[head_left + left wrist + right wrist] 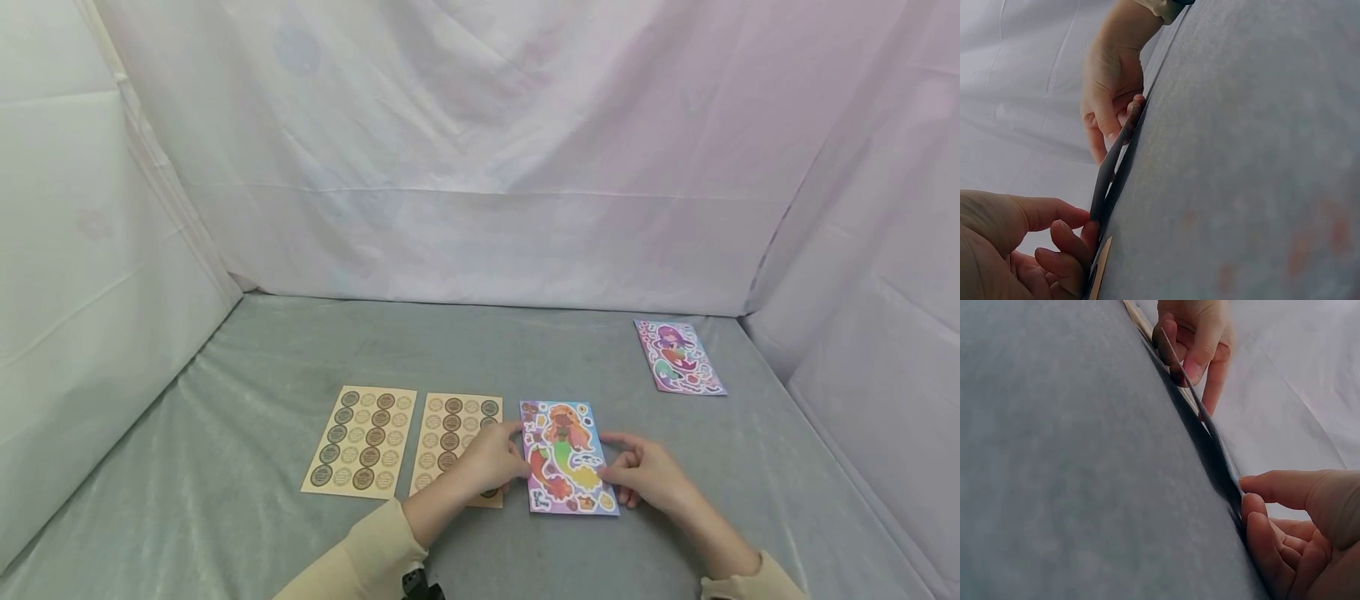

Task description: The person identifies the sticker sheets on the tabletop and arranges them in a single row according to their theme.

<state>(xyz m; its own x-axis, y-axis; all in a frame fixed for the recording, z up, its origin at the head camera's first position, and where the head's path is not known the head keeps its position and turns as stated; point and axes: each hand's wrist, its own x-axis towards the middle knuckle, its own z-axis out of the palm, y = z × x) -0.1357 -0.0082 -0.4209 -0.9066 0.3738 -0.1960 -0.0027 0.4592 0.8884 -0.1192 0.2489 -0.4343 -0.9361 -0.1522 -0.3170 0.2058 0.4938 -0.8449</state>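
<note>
A mermaid sticker sheet (561, 492), purple and blue with an orange-haired figure and a green-yellow tail, is between my two hands. My left hand (483, 458) pinches its left edge, thumb on top. At the opposite edge, my right hand (651, 477) pinches with thumb and fingers. The wrist views show the sheet (1102, 181) nearly edge-on, slightly bowed and raised off the cloth, with a dark shadow under it. My left forearm and hand cover part of a tan sheet of round labels (433, 440).
Another tan sheet of round labels (358, 442) lies further left. A second mermaid sheet (681, 358), with a purple-haired figure, lies at the back right. Grey cloth (450, 342) covers the table; white curtains (480, 242) enclose its back and sides.
</note>
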